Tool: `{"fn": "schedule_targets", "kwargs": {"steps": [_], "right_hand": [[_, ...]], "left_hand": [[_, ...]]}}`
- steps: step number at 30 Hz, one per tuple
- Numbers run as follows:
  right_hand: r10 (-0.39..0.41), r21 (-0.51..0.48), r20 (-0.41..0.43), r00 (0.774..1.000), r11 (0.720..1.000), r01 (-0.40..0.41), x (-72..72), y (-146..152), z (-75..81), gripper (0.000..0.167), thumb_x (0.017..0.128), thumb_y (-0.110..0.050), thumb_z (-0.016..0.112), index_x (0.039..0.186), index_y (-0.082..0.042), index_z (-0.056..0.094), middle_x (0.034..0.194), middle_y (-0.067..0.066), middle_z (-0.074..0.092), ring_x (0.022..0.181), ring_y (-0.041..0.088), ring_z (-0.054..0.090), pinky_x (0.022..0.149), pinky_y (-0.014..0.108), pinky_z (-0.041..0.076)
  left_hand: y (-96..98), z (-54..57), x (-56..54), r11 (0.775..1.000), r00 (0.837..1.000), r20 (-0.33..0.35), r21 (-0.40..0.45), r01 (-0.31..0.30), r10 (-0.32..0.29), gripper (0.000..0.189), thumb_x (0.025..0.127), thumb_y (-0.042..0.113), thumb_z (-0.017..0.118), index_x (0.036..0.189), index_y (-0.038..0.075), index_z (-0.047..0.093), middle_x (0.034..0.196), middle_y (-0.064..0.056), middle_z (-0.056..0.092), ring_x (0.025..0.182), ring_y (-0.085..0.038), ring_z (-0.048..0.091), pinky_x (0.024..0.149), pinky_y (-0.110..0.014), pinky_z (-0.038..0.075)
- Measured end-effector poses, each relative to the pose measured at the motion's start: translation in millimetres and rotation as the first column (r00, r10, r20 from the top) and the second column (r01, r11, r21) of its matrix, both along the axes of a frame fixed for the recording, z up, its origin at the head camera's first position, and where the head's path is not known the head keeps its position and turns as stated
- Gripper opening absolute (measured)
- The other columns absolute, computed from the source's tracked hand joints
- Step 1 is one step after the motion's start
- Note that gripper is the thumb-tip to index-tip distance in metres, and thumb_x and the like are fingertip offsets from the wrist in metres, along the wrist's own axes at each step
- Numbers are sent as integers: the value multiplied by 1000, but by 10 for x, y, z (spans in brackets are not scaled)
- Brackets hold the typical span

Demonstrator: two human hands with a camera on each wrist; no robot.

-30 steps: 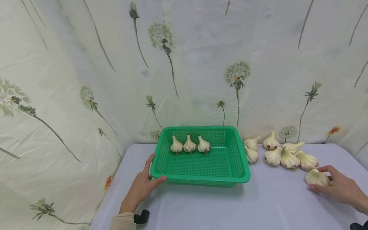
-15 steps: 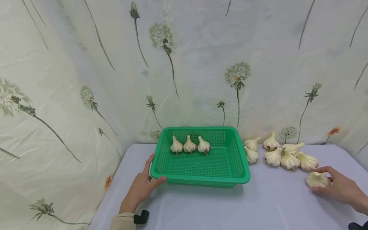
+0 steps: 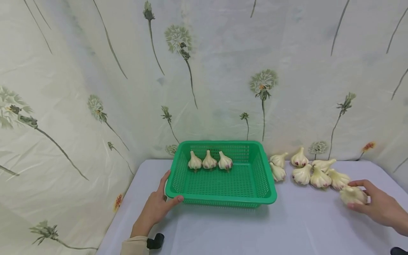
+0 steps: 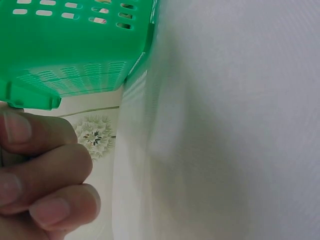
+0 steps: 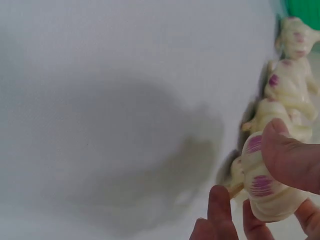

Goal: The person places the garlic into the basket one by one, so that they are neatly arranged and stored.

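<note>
My right hand (image 3: 380, 205) holds a garlic bulb (image 3: 353, 195) at the right side of the table, thumb on the near side and fingers on the far side. In the right wrist view, purple streaks mark this bulb (image 5: 262, 180), which appears raised off the cloth. My left hand (image 3: 154, 209) grips the near-left corner of a green plastic basket (image 3: 223, 199), thumb on the front rim. The left wrist view shows curled fingers (image 4: 50, 170) just under the basket's rim. Three garlic bulbs (image 3: 209, 161) stand in a row along the back of the basket.
Several more garlic bulbs (image 3: 320, 177) lie in a cluster right of the basket; two of them (image 3: 278, 171) are close to its right wall. A white cloth covers the table (image 3: 242, 230). Behind it hangs a dandelion-print curtain (image 3: 220, 71).
My right hand has turned and tipped the garlic bulb in its grip and seems to have raised it slightly. My left hand and the basket have kept their place.
</note>
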State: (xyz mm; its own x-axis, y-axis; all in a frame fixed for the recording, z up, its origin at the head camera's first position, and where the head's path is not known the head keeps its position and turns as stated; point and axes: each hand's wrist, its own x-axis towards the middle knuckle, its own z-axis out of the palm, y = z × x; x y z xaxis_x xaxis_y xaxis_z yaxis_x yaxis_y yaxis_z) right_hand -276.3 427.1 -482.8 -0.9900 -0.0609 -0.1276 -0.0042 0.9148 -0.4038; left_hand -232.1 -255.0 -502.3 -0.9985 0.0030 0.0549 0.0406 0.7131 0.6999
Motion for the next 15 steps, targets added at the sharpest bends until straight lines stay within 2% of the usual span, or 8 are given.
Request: {"fn": "schedule_targets", "kwargs": {"steps": [6, 9, 15], "right_hand": [[21, -30, -10, 1000, 999, -21, -41, -247, 155, 92, 89, -48, 85, 144, 7, 36, 126, 49, 46, 98, 52, 61, 74, 54, 53], [49, -42, -27, 998, 998, -50, -72, -378, 259, 90, 90, -46, 85, 145, 6, 37, 130, 48, 46, 98, 51, 64, 71, 51, 54], [109, -48, -89, 990, 992, -113, -96, -587, 457, 81, 91, -39, 85, 145, 3, 41, 126, 41, 56, 100, 47, 64, 68, 40, 50]], "left_hand": [[-7, 14, 4, 1000, 1000, -2, -8, 1, -1, 106, 89, 62, 76, 170, 44, 11, 60, 6, 31, 56, -11, 30, 49, -30, 32], [-7, 21, 3, 1000, 1000, -4, -13, -2, 2, 106, 88, 63, 76, 170, 44, 11, 60, 6, 31, 56, -12, 30, 49, -30, 31], [-4, 14, 5, 1000, 1000, 2, -12, 1, -1, 106, 89, 62, 76, 170, 43, 10, 60, 6, 31, 56, -11, 29, 49, -29, 31]]}}
